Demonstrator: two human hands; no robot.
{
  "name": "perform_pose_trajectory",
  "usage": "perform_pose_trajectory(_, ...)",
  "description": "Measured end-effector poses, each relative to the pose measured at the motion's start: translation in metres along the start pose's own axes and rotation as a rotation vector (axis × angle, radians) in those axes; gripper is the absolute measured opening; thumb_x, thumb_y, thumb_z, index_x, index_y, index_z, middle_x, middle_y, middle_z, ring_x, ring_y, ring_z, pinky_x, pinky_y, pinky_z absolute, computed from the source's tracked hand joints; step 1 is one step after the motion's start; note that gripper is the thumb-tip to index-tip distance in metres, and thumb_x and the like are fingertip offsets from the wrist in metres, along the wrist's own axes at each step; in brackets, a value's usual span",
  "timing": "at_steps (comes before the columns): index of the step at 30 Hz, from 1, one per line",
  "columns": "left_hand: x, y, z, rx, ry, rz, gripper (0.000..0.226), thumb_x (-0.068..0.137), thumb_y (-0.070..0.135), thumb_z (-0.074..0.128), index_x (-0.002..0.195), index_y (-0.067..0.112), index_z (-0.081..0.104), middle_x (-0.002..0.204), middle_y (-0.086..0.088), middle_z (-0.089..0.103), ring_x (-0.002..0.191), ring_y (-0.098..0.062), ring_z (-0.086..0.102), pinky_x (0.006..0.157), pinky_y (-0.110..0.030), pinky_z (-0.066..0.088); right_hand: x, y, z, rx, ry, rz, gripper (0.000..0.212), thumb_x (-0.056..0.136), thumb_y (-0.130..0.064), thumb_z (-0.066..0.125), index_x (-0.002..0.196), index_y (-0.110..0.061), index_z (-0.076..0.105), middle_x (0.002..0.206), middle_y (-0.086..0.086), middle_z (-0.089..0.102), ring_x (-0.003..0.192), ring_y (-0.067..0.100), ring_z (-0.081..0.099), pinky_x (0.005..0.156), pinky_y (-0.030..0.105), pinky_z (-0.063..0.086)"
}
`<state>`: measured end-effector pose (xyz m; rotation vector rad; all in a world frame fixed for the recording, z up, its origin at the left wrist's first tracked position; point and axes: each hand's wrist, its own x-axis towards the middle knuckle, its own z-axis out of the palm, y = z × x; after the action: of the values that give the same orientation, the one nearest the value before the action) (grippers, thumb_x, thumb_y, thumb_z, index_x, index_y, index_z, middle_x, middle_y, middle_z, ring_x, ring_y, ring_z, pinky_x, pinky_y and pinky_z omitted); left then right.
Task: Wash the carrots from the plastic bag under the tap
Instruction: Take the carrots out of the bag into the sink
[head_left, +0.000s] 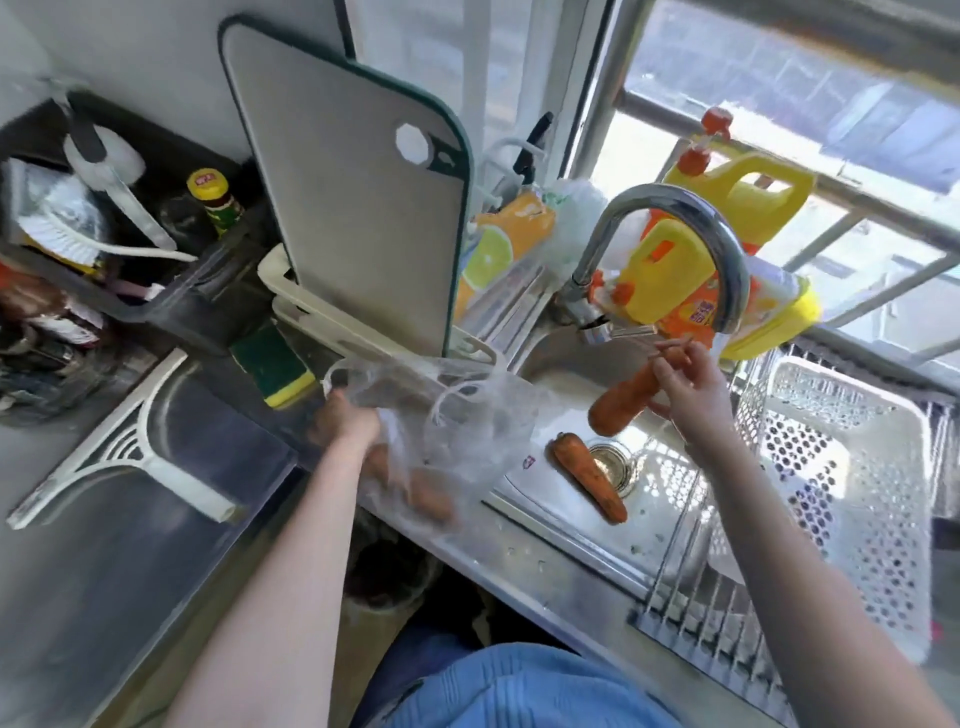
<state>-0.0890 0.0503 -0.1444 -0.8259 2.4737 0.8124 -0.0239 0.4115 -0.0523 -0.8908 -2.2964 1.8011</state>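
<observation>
Head view. The right hand (685, 387) holds one carrot (621, 402) by its thin upper end, fingers curled round it, thick end hanging down over the sink (545, 358), just below and left of the tap (670, 208) spout. A second carrot (589, 475) lies on the sink floor beside the drain (613, 462), unheld. The left hand (343, 421) grips the plastic bag (457, 410) at the sink's left rim, fingers closed in the film. At least one orange-brown shape shows through the bag near the front edge; its outline is blurred, so the count cannot be confirmed.

Handling, as judged: the carrots look stiff and fairly dense, with dull, soil-marked skin. Once wet they are likely to turn slippery, so a hold round the thicker middle would be surer than the present one at the tapered end. They are not fragile. The bag is thin, limp and light and will not keep its shape; supporting it from below should stop the contents sliding out.

Surface and room: stainless steel sink and counter (519, 566), hard and probably slick when wet. No water stream can be made out. A white perforated basket (852, 467) sits on a wire rack over the sink's right side. A cutting board (343, 197) stands at the far left, with a sponge (275, 369) near it. Yellow detergent bottles (737, 197) line the window sill behind the tap.
</observation>
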Motion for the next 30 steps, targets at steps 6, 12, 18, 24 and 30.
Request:
perform_pose_trajectory(6, -0.001, 0.006, 0.0, 0.048, 0.029, -0.026, 0.019, 0.095, 0.021, 0.047, 0.108, 0.011, 0.056, 0.114, -0.021, 0.061, 0.107, -0.041, 0.058, 0.095, -0.053, 0.048, 0.05, 0.046, -0.005, -0.457, 0.02, 0.09, 0.023, 0.098, -0.023, 0.054, 0.115, -0.007, 0.054, 0.104, 0.019, 0.06, 0.091, 0.033, 0.059, 0.072, 0.035, 0.044)
perform_pose_trajectory(12, -0.007, -0.002, -0.007, 0.009, -0.05, -0.013, 0.025, 0.097, 0.025, 0.048, 0.119, 0.014, 0.054, 0.115, -0.019, 0.059, 0.103, -0.04, 0.058, 0.092, -0.052, 0.05, 0.081, 0.091, 0.01, -0.838, -0.398, 0.189, 0.029, 0.098, -0.026, 0.055, 0.121, -0.009, 0.054, 0.121, 0.015, 0.061, 0.107, 0.033, 0.057, 0.091, 0.039, 0.044)
perform_pose_trajectory(18, -0.025, 0.007, -0.008, -0.005, -0.019, -0.033, 0.036, 0.098, 0.017, 0.048, 0.134, 0.013, 0.046, 0.129, -0.021, 0.053, 0.114, -0.042, 0.053, 0.095, -0.052, 0.047, 0.095, 0.129, 0.019, -0.983, -0.531, 0.178, 0.014, 0.094, -0.023, 0.061, 0.085, -0.018, 0.052, 0.098, 0.007, 0.063, 0.098, 0.03, 0.06, 0.08, 0.035, 0.046)
perform_pose_trajectory(24, -0.034, 0.024, -0.005, 0.163, 0.045, -0.071, 0.042, 0.098, 0.016, 0.047, 0.139, 0.009, 0.042, 0.14, -0.025, 0.044, 0.127, -0.044, 0.042, 0.104, -0.055, 0.038, 0.103, 0.151, 0.017, -0.898, -0.498, 0.217, 0.009, 0.095, -0.018, 0.059, 0.098, -0.01, 0.061, 0.103, 0.013, 0.066, 0.091, 0.028, 0.057, 0.076, 0.031, 0.042)
perform_pose_trajectory(30, -0.028, 0.019, -0.002, 0.19, 0.038, -0.089, 0.042, 0.097, 0.02, 0.046, 0.138, 0.011, 0.043, 0.138, -0.026, 0.041, 0.123, -0.049, 0.042, 0.099, -0.057, 0.043, 0.11, 0.15, 0.015, -0.883, -0.438, 0.26, 0.025, 0.095, -0.019, 0.063, 0.114, -0.004, 0.063, 0.115, 0.015, 0.064, 0.1, 0.03, 0.057, 0.078, 0.028, 0.038)
